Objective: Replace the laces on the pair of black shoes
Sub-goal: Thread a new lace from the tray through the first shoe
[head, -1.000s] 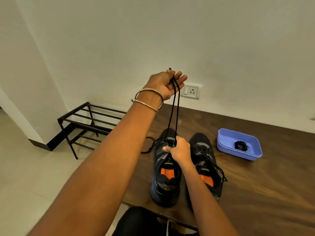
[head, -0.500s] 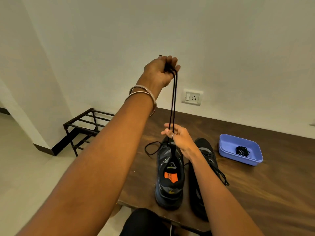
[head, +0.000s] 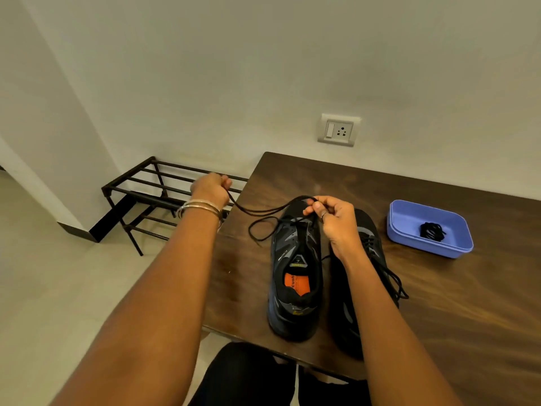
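Pinching one black lace [head: 263,211], left hand [head: 209,187] hangs past the table edge [head: 231,218], right hand [head: 333,216] above the shoe [head: 295,273].

The dark wooden table [head: 439,303] is showing a glossy, grained finish. The black mesh-cloth shoe [head: 295,276] is looking matt — its thin black woven lace [head: 263,213] too. The lilac plastic tray [head: 409,218] is gleaming smooth; the black metal rack [head: 140,183] — dull.

Two shoes [head: 295,276] stand side by side on the table [head: 456,303], near its left edge. A tray [head: 404,224] sits to their right, a lace bundle [head: 431,230] in it. A rack [head: 146,194] stands left of the table, against the wall. A socket [head: 338,130] is on the wall behind the table.
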Demonstrator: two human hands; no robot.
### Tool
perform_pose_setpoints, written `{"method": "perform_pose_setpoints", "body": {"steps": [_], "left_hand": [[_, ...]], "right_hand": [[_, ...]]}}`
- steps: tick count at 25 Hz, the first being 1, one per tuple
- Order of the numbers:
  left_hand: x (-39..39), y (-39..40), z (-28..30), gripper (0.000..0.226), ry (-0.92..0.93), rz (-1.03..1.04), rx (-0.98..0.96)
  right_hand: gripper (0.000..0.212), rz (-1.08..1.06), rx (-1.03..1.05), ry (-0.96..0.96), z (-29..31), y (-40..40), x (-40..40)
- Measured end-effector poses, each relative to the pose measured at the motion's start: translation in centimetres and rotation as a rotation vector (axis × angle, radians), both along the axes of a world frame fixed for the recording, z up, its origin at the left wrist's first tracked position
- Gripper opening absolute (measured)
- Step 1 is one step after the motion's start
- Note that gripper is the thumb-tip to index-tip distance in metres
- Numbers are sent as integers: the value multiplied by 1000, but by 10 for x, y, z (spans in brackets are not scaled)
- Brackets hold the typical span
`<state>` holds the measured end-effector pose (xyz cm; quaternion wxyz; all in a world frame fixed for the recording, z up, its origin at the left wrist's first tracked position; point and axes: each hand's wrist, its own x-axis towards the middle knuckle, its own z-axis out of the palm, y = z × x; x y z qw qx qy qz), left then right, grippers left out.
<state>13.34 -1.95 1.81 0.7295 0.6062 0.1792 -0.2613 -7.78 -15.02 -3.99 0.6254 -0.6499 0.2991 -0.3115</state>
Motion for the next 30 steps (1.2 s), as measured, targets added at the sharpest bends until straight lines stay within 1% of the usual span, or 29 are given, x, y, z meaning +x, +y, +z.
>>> {"method": "perform_pose_setpoints", "body": {"steps": [1,2,3,4,5,6,7,8,9,10,11,12,13,15,17,20,23,25,27,29,30], "left_hand": [[-10,-2,-18,21,-58,-168,195],[-24,-4,-35,25,-118,-260,374],[-43,-6,-46,30,-148,-229,450],[-64,-7,-51,31,-203,-238,568],[-83,-8,-56,29,-322,-235,645],[-99,-14,-56,25,-404,-276,626],[-115,-21,-55,23,-459,-389,536],[-130,-26,-52,26,-505,-543,470],[-144,-30,-51,28,-548,-681,451],[-154,-34,-51,30,-582,-755,502],[-162,-36,-53,36,-633,-764,584],[-165,-37,-57,44,-675,-727,665],[-168,-36,-60,49,-679,-663,699],[-168,-38,-66,56,-658,-571,687],[-168,-38,-69,58,-666,-550,658],[-171,-35,-67,62,-679,-575,653],[-170,-35,-65,70,-669,-619,645],[-169,-36,-62,70,-661,-651,655],[-168,-37,-62,68,-632,-670,662],[-165,-38,-65,58,-644,-631,598],[-162,-40,-66,47,-688,-580,555]], "right_hand": [[15,-6,-11,5,1,-1,4],[15,-14,-11,10,2,-1,7],[16,-27,5,12,2,-1,9],[17,-42,26,16,2,-1,11],[17,-52,39,30,2,-2,13],[18,-59,43,54,3,-2,15],[18,-63,34,86,5,-4,18],[18,-67,19,122,7,-4,20],[19,-68,1,155,11,-4,22],[20,-67,-17,182,15,-4,23],[20,-57,-30,197,20,-2,23],[20,-37,-43,198,27,1,24],[20,-11,-59,185,35,3,25],[22,33,-98,140,56,6,27],[18,39,-129,82,85,8,28],[16,9,-210,-31,145,6,27],[16,-44,-224,-190,210,4,22],[15,-61,-263,-212,235,5,21],[15,-73,-278,-190,236,9,19],[17,-125,-295,-146,225,9,15],[18,-158,-311,-100,218,7,15]]}}
